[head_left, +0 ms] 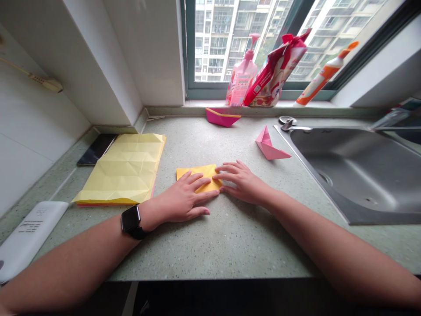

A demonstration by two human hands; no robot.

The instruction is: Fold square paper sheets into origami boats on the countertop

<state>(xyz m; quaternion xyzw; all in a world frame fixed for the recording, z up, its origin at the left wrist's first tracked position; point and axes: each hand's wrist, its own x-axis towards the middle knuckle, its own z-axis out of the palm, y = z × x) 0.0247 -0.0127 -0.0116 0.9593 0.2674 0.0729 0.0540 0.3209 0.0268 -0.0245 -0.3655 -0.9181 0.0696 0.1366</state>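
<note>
A small folded piece of orange-yellow paper (197, 170) lies flat on the speckled counter (210, 245). My left hand (184, 197) rests on it palm down, fingers stretched across its front part and covering some of it. At the paper's right edge, the fingertips of my right hand (241, 181) touch it, fingers apart. Neither hand grips anything. Beyond them sit a pink folded paper boat (271, 147) on the right and a magenta paper boat (222, 118) with a yellow edge near the window.
On the left, a stack of creased yellow paper (126, 164) partly covers a dark phone (97, 149). A white power bank-like block (31, 237) lies nearer. A steel sink (348, 219) is at right. A pump bottle (241, 83), red bag (276, 74) and orange-white bottle (320, 81) line the sill.
</note>
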